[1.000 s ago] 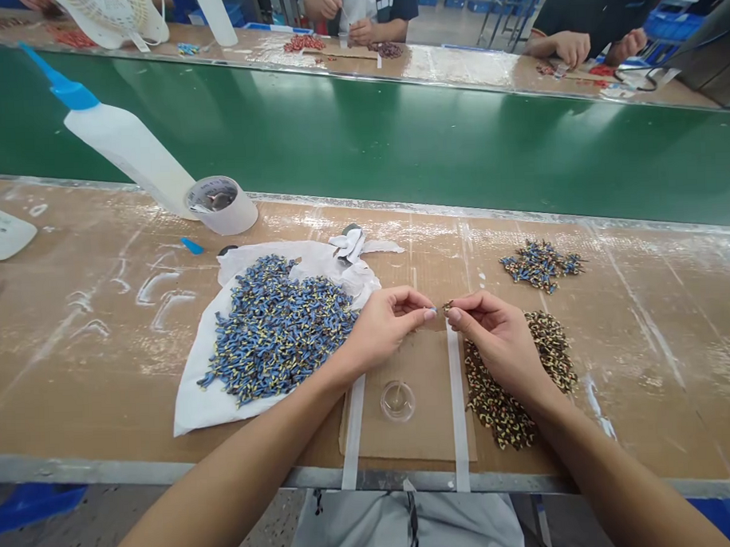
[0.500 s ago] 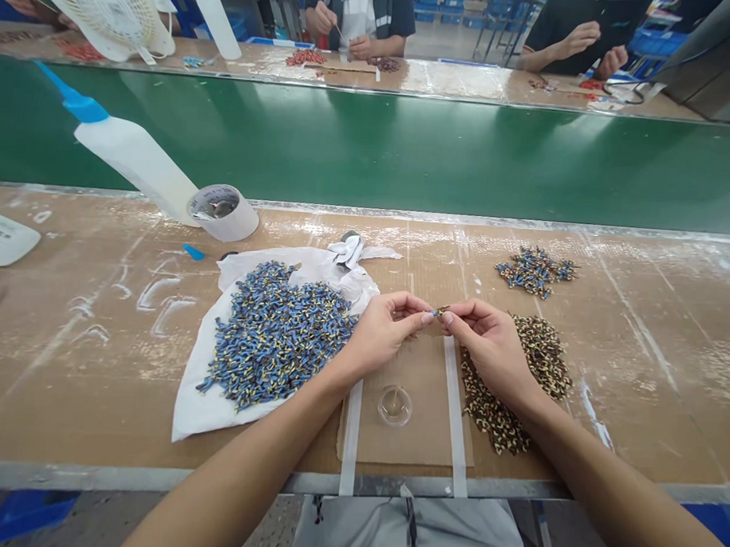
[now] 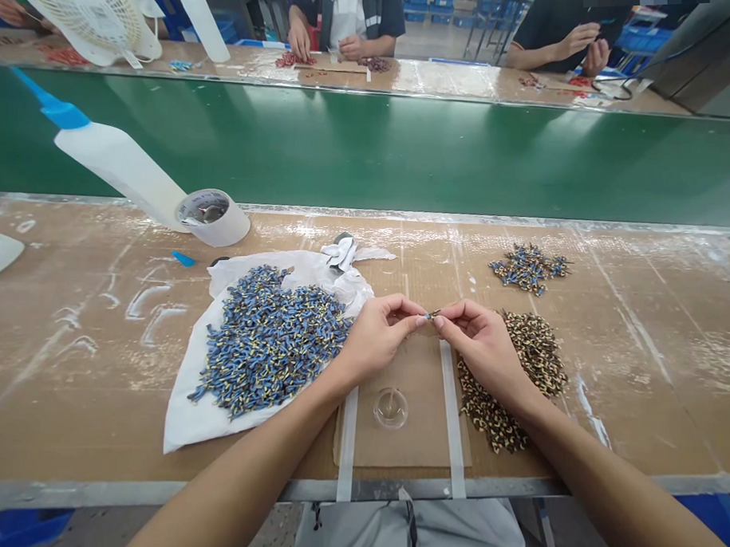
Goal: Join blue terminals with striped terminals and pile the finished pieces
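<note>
I am pinching a tiny piece (image 3: pixel 431 313) with both hands; my left hand (image 3: pixel 373 341) and my right hand (image 3: pixel 484 349) are each closing their grip on one end of it, with the fingertips almost meeting; the piece is hanging just above the tabletop (image 3: pixel 75 379), over the far edge of a taped-down cardboard sheet (image 3: pixel 419 439); a small clear dish (image 3: pixel 390 407) is sitting on that sheet; a brown pile (image 3: pixel 523 356) is lying beside my right wrist; a big blue pile (image 3: pixel 271 340) is resting on a white bag (image 3: pixel 184 415) by my left hand; a smaller blue pile (image 3: pixel 528 268) is lying farther off; a tape roll (image 3: pixel 213 217) and a white bottle (image 3: pixel 122 166) are sitting near the green belt (image 3: pixel 366 146).

Three near heaps (image 3: pixel 265 341) (image 3: pixel 528 268) (image 3: pixel 538 351), one tape roll (image 3: pixel 214 217)
</note>
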A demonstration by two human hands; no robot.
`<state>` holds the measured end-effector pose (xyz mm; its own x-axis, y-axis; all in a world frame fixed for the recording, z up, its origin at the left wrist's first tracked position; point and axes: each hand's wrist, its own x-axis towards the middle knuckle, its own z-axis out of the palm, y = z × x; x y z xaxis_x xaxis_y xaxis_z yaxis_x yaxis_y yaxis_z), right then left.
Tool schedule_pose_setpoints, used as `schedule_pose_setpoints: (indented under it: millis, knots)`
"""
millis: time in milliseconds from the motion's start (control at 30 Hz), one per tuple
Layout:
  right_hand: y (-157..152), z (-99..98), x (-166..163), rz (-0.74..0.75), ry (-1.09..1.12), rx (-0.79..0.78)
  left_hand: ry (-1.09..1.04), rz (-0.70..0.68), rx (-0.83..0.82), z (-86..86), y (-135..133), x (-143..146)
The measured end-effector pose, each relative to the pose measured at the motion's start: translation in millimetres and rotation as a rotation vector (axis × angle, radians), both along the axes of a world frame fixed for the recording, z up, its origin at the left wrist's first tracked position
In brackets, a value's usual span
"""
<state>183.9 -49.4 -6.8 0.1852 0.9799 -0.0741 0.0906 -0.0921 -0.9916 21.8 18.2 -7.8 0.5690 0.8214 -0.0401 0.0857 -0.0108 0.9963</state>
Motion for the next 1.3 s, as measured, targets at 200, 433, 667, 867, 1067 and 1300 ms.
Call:
schedule_pose_setpoints:
  millis: [200, 433, 667, 867, 1067, 1300]
  knots:
    - [-0.8, 0.5, 0.5, 0.022, 0.012, 0.034, 0.005, 0.013, 0.016, 1.9, -3.6, 1.5]
    - [-3.0, -2.0, 4.2, 0.062, -0.018, 0.083, 0.013, 0.026, 0.077, 0.1, -6.0, 1.5]
    - [-4.2, -2.5, 8.3, 0.147, -0.083, 0.121, 0.057, -0.006, 0.045, 1.6, -5.8, -0.3]
    - [-4.1, -1.0, 9.2, 0.198, -0.099, 0.116, 0.032, -0.031, -0.073, 2.1, -5.3, 0.4]
    - [-7.0, -1.7, 4.5, 0.161, -0.059, 0.11, 0.004, 0.011, -0.105, 2.8, -12.4, 2.1]
    - [-11.4, -2.2, -3.4, 0.071, -0.027, 0.104, 0.005, 0.07, -0.03, 0.9, -19.5, 5.6]
